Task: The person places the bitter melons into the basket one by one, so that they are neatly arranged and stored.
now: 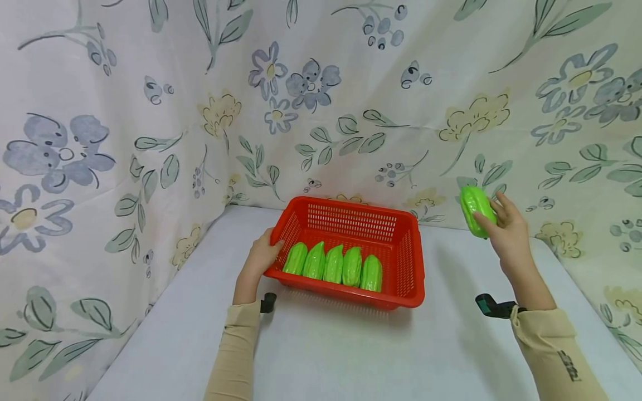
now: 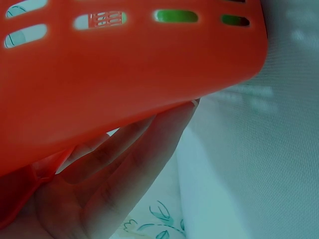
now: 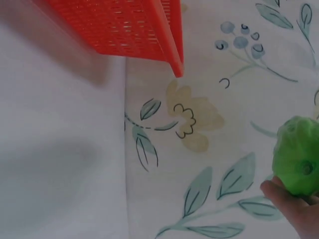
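My left hand (image 1: 262,255) grips the left rim of a red plastic basket (image 1: 346,289), thumb over the edge. In the left wrist view its fingers (image 2: 144,154) lie against the outside of the red wall. Several bright green, ribbed bitter melons (image 1: 333,264) lie in a row along the basket's near side. Up to the right, apart from the basket, my right hand (image 1: 509,231) holds another bitter melon (image 1: 473,207) between thumb and fingers in the air. The right wrist view shows that melon (image 3: 298,157) only partly, at its right edge.
The basket stands over a white tabletop (image 1: 341,356). Behind and at the left hangs a floral cloth (image 1: 321,111), close to the table's far edge. A dark wrist mount (image 1: 494,306) sticks out from the right sleeve, a smaller one (image 1: 268,302) from the left.
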Demonstrator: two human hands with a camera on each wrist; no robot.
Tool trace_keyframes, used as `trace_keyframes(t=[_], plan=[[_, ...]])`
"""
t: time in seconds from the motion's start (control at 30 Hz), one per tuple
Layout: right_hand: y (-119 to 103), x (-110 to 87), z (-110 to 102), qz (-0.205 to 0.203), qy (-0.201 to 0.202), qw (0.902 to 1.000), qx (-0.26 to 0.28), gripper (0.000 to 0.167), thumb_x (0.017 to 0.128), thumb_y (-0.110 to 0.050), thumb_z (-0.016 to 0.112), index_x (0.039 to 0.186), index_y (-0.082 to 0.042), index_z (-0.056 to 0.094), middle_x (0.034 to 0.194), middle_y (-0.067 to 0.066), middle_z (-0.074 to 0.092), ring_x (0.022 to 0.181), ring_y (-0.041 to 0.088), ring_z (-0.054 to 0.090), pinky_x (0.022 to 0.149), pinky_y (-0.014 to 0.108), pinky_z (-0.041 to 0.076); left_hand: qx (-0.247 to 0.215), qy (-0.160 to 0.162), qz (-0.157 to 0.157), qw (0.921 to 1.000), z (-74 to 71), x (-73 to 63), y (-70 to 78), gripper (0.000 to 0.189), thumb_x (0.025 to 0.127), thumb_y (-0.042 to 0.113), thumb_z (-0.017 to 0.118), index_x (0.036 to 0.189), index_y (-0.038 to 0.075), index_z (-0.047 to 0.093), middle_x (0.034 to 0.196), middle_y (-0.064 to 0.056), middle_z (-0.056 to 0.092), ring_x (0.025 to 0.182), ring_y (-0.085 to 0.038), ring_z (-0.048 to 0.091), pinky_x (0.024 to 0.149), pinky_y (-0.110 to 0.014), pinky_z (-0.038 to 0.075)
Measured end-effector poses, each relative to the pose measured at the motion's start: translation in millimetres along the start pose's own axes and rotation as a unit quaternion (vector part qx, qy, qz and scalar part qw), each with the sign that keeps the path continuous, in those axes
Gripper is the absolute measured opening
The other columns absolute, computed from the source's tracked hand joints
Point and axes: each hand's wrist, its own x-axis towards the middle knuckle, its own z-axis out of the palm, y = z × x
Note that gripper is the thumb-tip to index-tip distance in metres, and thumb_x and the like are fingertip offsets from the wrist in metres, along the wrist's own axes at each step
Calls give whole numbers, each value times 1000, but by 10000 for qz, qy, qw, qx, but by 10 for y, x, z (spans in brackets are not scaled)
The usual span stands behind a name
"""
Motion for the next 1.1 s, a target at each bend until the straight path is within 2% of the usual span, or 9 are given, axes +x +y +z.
trace_keyframes(t=[0.2, 0.4, 0.73, 1.1], plan=[[-56, -9, 116, -219, -217, 9995, 78, 76, 101, -34, 50, 158, -19, 3, 162, 15, 17, 146, 42, 23, 111, 57, 30, 14, -11, -6, 10000, -1, 1, 7, 53, 100, 24, 49, 148, 8, 35, 131, -21, 59, 103, -31, 65, 79, -42, 58], [-108, -18, 245, -265, -377, 9989, 37, 77, 100, -36, 50, 158, -17, 4, 162, 15, 20, 145, 42, 27, 110, 57, 33, 16, -16, -49, 10000, -13, 0, 8, 53, 100, 24, 49, 149, 8, 34, 130, -22, 58, 101, -32, 65, 77, -41, 59], [-165, -68, 468, -677, -778, 9946, -92, 78, 99, -36, 52, 157, -9, 7, 158, 21, 28, 141, 45, 34, 106, 60, 36, 61, 28, 8, 10000, -2, 1, 6, 53, 100, 23, 50, 148, 7, 35, 129, -22, 59, 98, -31, 66, 74, -40, 59], [-161, -118, 654, -712, -1223, 9899, -69, 79, 99, -37, 54, 157, -9, 8, 157, 24, 28, 142, 46, 31, 105, 58, 38, 50, -25, -91, 9999, -4, 2, 14, 53, 101, 24, 49, 148, 7, 34, 130, -21, 59, 99, -30, 64, 78, -42, 59]])
